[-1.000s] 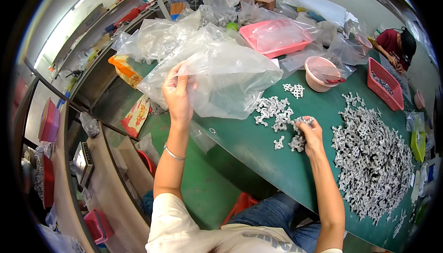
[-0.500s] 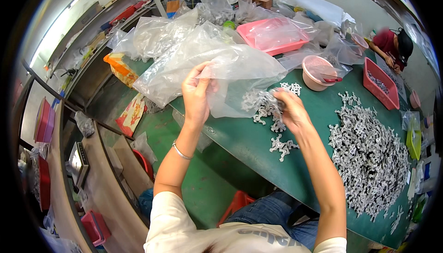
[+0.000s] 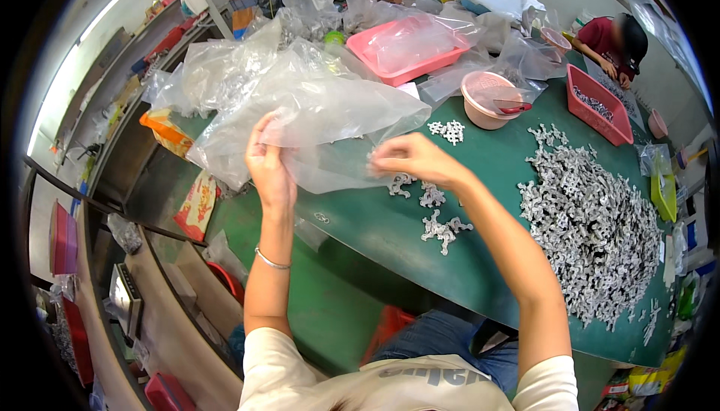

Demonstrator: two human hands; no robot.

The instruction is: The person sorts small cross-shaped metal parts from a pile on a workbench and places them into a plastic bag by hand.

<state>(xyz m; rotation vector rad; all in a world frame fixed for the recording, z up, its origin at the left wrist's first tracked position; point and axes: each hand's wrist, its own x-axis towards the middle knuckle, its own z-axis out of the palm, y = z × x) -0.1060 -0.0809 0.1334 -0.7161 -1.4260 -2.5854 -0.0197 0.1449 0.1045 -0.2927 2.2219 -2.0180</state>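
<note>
My left hand (image 3: pixel 271 167) pinches the edge of a large clear plastic bag (image 3: pixel 337 111), which spreads over the table's left end. Against the bag's near right edge is my right hand (image 3: pixel 420 160), its fingers drawn together and the tips slightly blurred. Whether it grips the bag or small parts, I cannot make out. Close below that hand, small grey metal parts (image 3: pixel 445 231) lie in little clusters on the green table (image 3: pixel 375 238). Another cluster (image 3: pixel 448 132) sits just beyond it. A big heap of the same parts (image 3: pixel 592 238) covers the table on the right.
A pink basket (image 3: pixel 484 100) with a red-handled tool (image 3: pixel 511 106) stands beyond the heap. Farther back are a pink tray (image 3: pixel 405 73) with plastic in it and a red tray (image 3: pixel 600 111) of parts. A co-worker (image 3: pixel 611 47) sits at the far right. Shelves (image 3: pixel 105 111) line the left.
My right hand has moved left to the bag's edge; the grey parts that showed in it are now out of sight. My left hand keeps its hold on the bag. The view has shifted slightly.
</note>
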